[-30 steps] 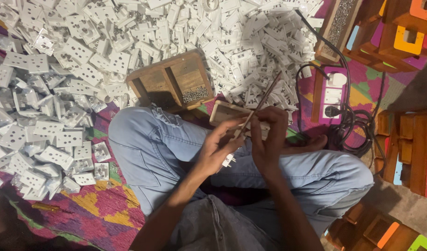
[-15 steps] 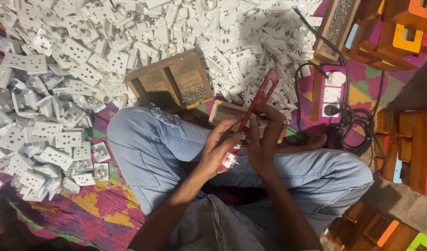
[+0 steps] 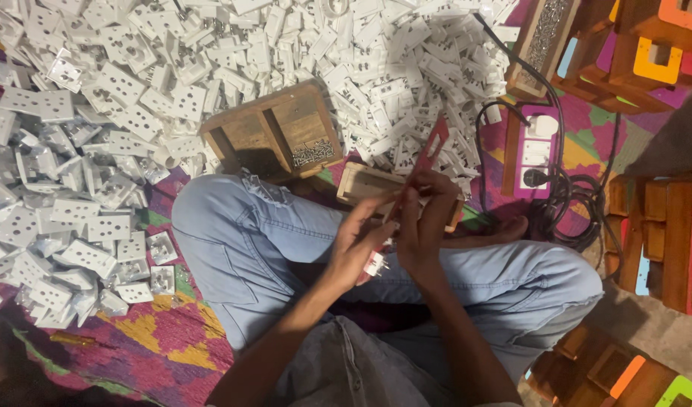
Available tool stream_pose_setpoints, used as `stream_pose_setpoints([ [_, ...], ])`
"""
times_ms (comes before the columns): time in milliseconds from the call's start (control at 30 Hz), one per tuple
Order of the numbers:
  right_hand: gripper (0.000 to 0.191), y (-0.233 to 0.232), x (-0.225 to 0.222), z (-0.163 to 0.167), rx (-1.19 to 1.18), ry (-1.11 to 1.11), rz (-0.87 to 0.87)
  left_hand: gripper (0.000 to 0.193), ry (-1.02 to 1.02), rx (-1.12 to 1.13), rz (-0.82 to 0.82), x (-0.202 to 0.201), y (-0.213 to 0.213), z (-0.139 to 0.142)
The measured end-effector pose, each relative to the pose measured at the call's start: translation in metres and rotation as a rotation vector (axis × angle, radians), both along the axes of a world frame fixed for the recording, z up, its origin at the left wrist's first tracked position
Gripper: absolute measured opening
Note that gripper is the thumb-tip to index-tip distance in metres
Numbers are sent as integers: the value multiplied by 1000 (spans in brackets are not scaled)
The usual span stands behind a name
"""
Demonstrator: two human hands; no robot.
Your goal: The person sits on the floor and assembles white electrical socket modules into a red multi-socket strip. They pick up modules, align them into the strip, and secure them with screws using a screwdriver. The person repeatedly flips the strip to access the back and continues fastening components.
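Observation:
I sit cross-legged in blue jeans on a colourful mat. My right hand grips a thin red flat strip that points up and away from me. My left hand is pressed against the right, fingers at the strip's lower end. A small white plastic part shows just below and between the two hands. Which hand holds it I cannot tell.
A big heap of white socket plates covers the floor ahead and left. A wooden tray with screws and a small wooden box lie by my knees. A power strip with black cable and coloured wooden crates stand right.
The red strip has turned so its flat face shows and tilted upward. Both hands stayed together over my lap, shifting slightly.

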State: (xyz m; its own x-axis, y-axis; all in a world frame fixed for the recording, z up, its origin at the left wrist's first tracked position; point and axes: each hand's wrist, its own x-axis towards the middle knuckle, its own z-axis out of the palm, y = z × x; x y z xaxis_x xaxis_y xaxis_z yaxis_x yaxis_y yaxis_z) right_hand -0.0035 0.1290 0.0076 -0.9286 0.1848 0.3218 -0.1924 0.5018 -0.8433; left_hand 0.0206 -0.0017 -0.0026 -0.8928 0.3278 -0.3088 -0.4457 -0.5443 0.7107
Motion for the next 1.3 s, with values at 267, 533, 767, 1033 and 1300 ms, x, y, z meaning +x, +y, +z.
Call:
stream_pose_setpoints([
  [267, 27, 2, 0, 1, -274, -149, -26, 47, 24, 6, 6, -1, 2, 2],
  [533, 26, 1, -2, -3, -260, -196, -32, 46, 171, -163, 31, -3, 2, 6],
  [767, 23, -9, -2, 2, -222, -93, 66, 43, 151, -7, 96, -5, 1, 3],
  [1033, 25, 0, -1, 4, -390, -143, -4, 46, 25, -161, -4, -2, 3, 4],
  [1300, 25, -5, -3, -2, -106, -59, 3, 42, 66, 40, 81, -4, 5, 1],
])
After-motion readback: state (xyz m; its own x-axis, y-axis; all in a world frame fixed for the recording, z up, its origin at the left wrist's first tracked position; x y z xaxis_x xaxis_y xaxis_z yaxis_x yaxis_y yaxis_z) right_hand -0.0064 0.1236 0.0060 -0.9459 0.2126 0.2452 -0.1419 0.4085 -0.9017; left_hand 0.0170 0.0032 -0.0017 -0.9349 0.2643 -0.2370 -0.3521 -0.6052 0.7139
